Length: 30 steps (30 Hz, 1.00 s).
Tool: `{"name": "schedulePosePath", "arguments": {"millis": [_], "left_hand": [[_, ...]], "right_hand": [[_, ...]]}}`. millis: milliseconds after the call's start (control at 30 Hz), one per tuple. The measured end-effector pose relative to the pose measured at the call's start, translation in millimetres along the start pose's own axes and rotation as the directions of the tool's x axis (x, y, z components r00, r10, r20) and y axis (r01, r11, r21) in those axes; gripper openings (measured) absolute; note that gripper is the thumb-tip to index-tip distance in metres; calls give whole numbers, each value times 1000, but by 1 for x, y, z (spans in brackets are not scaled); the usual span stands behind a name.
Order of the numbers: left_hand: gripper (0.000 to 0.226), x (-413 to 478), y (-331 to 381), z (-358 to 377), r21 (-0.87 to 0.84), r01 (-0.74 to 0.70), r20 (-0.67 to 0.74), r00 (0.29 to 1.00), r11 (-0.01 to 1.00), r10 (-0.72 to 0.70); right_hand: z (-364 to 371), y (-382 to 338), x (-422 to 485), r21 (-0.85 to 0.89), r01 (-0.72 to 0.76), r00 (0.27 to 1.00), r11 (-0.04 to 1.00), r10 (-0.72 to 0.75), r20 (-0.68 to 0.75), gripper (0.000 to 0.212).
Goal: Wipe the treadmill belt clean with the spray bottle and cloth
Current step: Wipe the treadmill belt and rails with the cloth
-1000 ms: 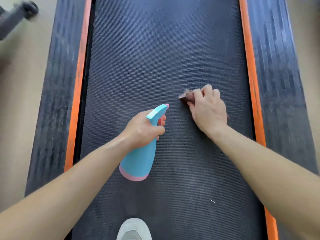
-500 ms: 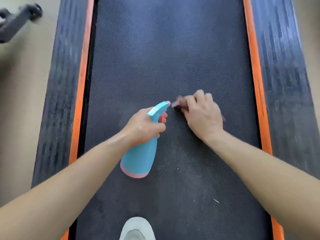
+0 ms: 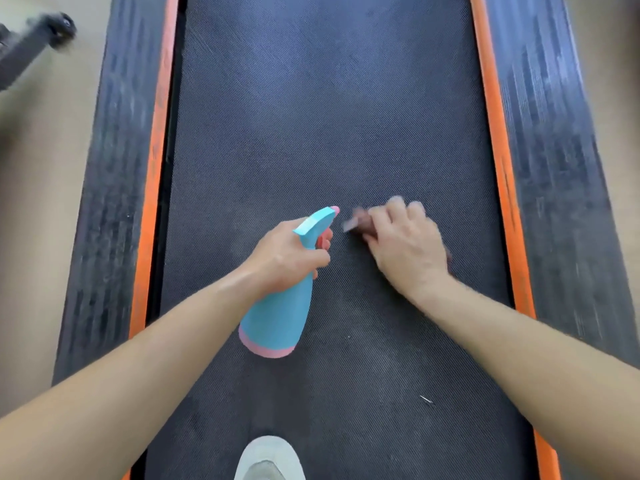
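Shoe: the toe of a light grey shoe stands on the belt at the bottom edge of the view.
Sliver: a small pale sliver lies on the belt, right of the shoe.
Spray bottle: the spray bottle is blue with a pink base band and pink nozzle tip. It is tilted, base toward the person and nozzle aimed away toward the cloth. Its walls are opaque, so what is inside cannot be told.
Left hand: the left hand has its fingers curled round the bottle's neck, one at the pink trigger.
Right hand: the right hand is palm down, fingers bent over the cloth and clutching it against the belt. It is blurred.
Cloth: the brownish cloth is mostly hidden under the right hand. A blurred corner pokes out just beside the nozzle.
Treadmill belt: the treadmill belt is dark and textured and runs up the middle.
Edges: an orange strip and a dusty black side rail flank the belt on each side.
Floor: the floor is beige, with a blurred dark wheeled object at far left.
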<state>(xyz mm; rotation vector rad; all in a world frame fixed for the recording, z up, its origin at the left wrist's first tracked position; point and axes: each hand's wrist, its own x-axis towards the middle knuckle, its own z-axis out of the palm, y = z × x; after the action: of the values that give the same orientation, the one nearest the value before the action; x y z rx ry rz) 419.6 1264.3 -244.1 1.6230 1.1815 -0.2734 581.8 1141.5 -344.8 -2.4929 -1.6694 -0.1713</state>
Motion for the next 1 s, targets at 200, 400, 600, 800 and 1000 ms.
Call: {"name": "schedulePosePath", "arguments": {"millis": [200,400,600,800,1000], "left_hand": [[43,4,6,6,3,5,-4,1000,1000,-5],[51,9,5,12,-18,-10,12,1000,1000,10],[43,11,12,15,-1,-45,17,999,999,45],[50,15,18,25,3,-43,42,998,999,43],[55,12,22,35,8,-36,89,995,999,35]], "right_hand": [[-7,8,-61,93,244,966,965,-250,60,28],[9,38,25,-18,-98,995,995,97,-33,31],[-2,35,-43,12,-138,990,990,138,14,29],[-6,50,-69,41,27,1000,999,-27,10,31],[3,70,-20,-67,-73,997,995,70,-44,29]]}}
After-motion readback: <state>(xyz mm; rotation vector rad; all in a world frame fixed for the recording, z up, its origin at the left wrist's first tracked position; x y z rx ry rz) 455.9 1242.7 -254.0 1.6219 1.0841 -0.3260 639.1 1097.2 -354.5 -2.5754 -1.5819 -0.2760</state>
